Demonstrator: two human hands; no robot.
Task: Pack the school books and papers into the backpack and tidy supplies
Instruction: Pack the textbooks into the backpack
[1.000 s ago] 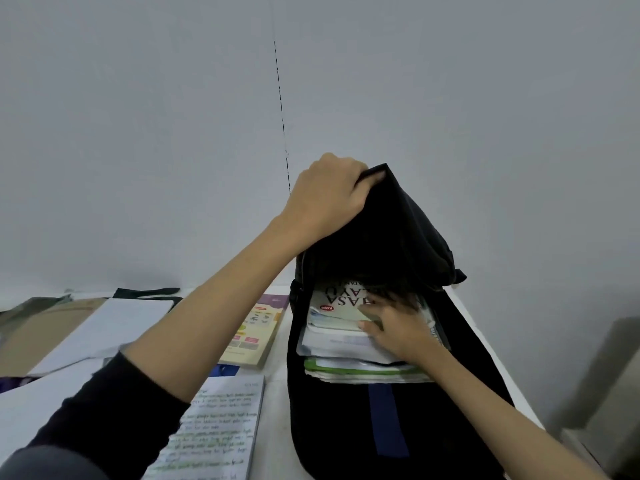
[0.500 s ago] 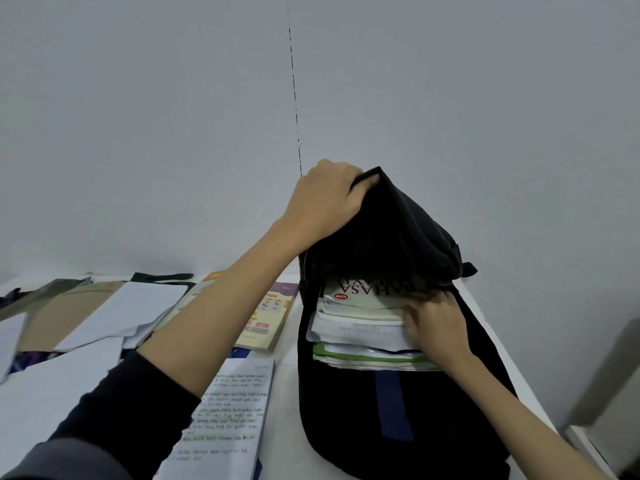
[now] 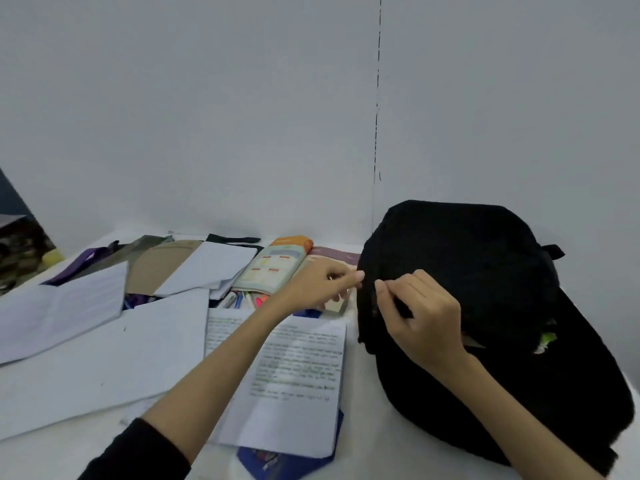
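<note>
The black backpack (image 3: pixel 485 292) lies on the white table at the right with its top flap folded down over the opening. A green and white corner of the packed books (image 3: pixel 546 340) peeks out at its right side. My left hand (image 3: pixel 318 285) reaches to the bag's left edge, thumb and forefinger pinched together on the fabric. My right hand (image 3: pixel 419 313) rests on the front of the flap with curled fingers, pinching at the zipper edge close beside the left fingertips. What sits between the right fingers is too dark to make out.
A handwritten sheet (image 3: pixel 301 368) lies left of the bag over a blue book (image 3: pixel 287 462). Behind it are an open colourful textbook (image 3: pixel 273 268), pens and markers (image 3: pixel 242 299), large white papers (image 3: pixel 104 341) and a brown envelope (image 3: pixel 159 268). A grey wall stands behind the table.
The flap that my left hand held up has come down over the books. My right hand left the book stack and moved onto the flap's left edge. The view swung left.
</note>
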